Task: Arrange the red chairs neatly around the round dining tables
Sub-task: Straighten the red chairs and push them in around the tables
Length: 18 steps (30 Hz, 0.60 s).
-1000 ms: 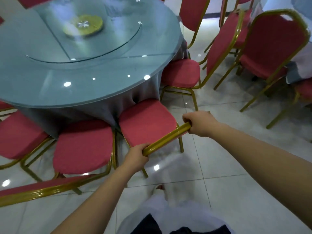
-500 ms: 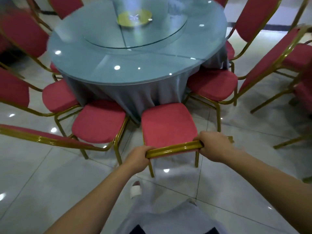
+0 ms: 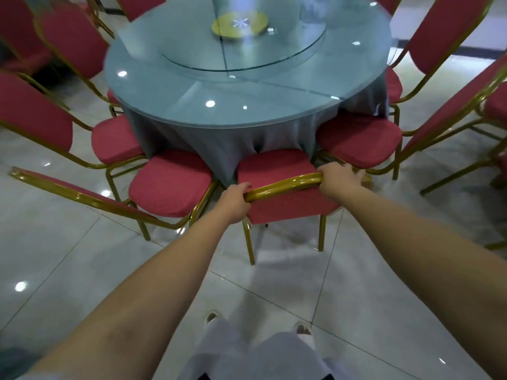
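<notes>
Your left hand (image 3: 234,204) and right hand (image 3: 338,178) both have fingers clamped on the gold top rail (image 3: 285,185) of the near red chair (image 3: 274,167), its seat tucked against the round bench (image 3: 247,105).

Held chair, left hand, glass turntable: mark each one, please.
held chair (image 3: 271,164), head view, seat cushion.
left hand (image 3: 234,203), head view, back of hand.
glass turntable (image 3: 296,49), head view, bare glass.

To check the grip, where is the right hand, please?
Head view, right of centre: the right hand holds the right end of the chair's gold rail, opposite the left hand.
</notes>
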### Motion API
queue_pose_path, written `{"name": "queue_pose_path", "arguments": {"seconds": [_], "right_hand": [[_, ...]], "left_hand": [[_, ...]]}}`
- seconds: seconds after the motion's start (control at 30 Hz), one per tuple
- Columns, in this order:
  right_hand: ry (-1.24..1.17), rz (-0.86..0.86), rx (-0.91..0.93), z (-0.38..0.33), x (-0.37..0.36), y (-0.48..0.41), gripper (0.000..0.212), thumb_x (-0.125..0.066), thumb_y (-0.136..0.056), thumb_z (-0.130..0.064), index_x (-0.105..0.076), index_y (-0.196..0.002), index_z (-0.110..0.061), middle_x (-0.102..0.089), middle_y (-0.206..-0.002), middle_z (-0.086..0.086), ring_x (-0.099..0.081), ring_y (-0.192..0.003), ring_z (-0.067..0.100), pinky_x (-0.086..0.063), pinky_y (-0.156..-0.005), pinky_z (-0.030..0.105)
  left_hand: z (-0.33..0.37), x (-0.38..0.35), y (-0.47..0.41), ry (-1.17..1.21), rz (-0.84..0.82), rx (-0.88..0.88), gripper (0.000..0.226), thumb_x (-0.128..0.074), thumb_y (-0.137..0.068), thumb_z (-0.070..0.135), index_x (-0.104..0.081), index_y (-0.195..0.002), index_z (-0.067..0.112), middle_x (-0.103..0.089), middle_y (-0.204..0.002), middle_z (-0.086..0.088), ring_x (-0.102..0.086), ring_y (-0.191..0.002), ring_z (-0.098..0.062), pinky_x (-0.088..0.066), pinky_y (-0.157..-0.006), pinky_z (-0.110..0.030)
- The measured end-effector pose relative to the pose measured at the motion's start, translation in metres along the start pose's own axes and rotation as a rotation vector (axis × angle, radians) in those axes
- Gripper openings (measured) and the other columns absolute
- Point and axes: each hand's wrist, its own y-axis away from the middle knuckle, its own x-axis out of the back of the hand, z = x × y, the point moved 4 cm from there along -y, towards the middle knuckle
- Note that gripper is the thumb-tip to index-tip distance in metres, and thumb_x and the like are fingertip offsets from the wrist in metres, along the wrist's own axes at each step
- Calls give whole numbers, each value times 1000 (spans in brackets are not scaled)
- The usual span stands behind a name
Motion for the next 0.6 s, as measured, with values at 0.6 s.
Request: {"name": "queue_pose_path", "arguments": {"seconds": [0.6], "right_hand": [[-165, -56, 476, -409, -90, 102, 92, -70, -80, -55, -23, -155, -29, -32, -157, 1, -33, -141, 26, -27, -114, 50]], "left_hand": [[-313, 289, 37, -158, 81, -134, 106, -85, -61, 59, -33, -151, 36, -34, -155, 1, -30, -142, -22, -29, -116, -48]]}}
